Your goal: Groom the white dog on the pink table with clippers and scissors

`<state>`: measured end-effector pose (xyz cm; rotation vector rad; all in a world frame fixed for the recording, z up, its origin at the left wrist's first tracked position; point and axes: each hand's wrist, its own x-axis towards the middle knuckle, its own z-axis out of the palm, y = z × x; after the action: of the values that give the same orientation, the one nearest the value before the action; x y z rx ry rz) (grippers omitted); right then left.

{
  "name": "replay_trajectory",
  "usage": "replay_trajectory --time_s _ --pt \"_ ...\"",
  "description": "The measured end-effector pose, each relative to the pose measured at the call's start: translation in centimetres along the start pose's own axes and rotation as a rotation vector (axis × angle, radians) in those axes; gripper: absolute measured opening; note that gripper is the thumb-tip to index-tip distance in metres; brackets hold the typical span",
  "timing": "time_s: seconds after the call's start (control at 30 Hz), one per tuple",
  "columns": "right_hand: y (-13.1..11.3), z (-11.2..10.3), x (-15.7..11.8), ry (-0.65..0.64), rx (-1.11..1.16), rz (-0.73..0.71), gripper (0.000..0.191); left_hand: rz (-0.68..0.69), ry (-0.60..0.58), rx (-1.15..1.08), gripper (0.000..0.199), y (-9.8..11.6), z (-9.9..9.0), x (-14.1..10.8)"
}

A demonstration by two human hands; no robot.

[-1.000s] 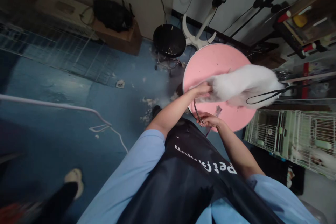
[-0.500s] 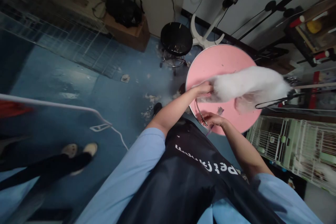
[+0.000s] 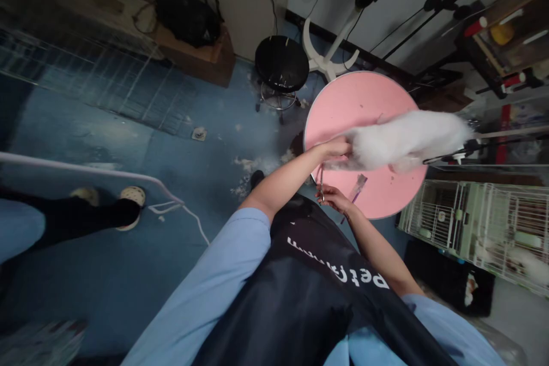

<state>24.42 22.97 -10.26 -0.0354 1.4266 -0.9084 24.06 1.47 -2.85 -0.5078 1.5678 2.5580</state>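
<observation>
A white furry animal [image 3: 407, 136] stretches across the round pink table [image 3: 338, 103], its rear end toward the left. My left hand [image 3: 340, 147] is closed on the fur of a leg or tail at that end; which one I cannot tell. Below it, at the table's near left edge, my right hand [image 3: 332, 197] holds curved scissors [image 3: 322, 183], their blades pointing up toward the left hand. A comb or brush with a purple handle [image 3: 359, 183] lies on the table beside my right wrist. A dark loop is near the animal's far end.
A black round stool [image 3: 282, 63] and a white stand base [image 3: 328, 63] are beyond the table. Wire cages [image 3: 441, 220] stand at the right. Another person's legs [image 3: 103, 211] are at the left, near a pale hose [image 3: 107, 172]. A cardboard box [image 3: 210, 60] sits by the wall.
My right hand with the scissors has moved left, and the blades now point more upright. The animal's body lies straighter. The other person's legs have shifted.
</observation>
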Motion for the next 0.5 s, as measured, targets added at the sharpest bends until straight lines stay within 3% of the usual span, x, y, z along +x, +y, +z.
replay_trajectory --time_s 0.27,0.5 --pt "1.2 4.2 1.6 0.159 0.202 -0.05 0.046 -0.029 -0.031 0.005 0.027 0.7 0.0 -0.2" --pt "0.8 6.8 2.0 0.262 0.301 -0.083 0.046 -0.078 -0.116 0.025 0.016 -0.3 -0.3 0.7"
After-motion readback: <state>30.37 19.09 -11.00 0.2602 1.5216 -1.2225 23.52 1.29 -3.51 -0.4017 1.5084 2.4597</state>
